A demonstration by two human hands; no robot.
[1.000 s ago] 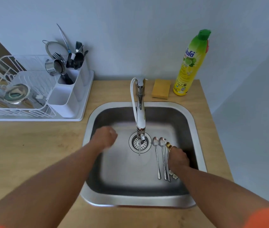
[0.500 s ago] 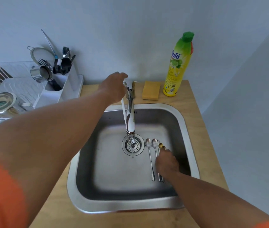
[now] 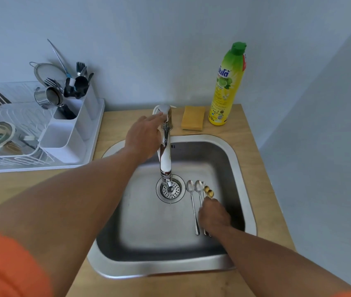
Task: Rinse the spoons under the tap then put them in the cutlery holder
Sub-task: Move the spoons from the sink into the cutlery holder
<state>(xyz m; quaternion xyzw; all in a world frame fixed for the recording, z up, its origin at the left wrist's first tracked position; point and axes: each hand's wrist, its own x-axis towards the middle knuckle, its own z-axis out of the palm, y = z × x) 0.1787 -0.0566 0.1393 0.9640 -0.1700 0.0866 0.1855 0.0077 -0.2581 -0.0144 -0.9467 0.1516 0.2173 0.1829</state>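
steel sink (image 3: 237,168): five spoons (image 3: 200,196), two hands (image 3: 214,215), one tap (image 3: 165,155)

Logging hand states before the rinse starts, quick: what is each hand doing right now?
Left hand: open, fingers resting on the tap handle.
Right hand: down on the spoons in the sink; grip cannot be told.

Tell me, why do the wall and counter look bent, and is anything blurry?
Head view: wide-angle lens bows the counter edges and wall; the orange sleeve and near forearms are smeared; glare streaks the tap spout; the spoons stay fairly sharp.
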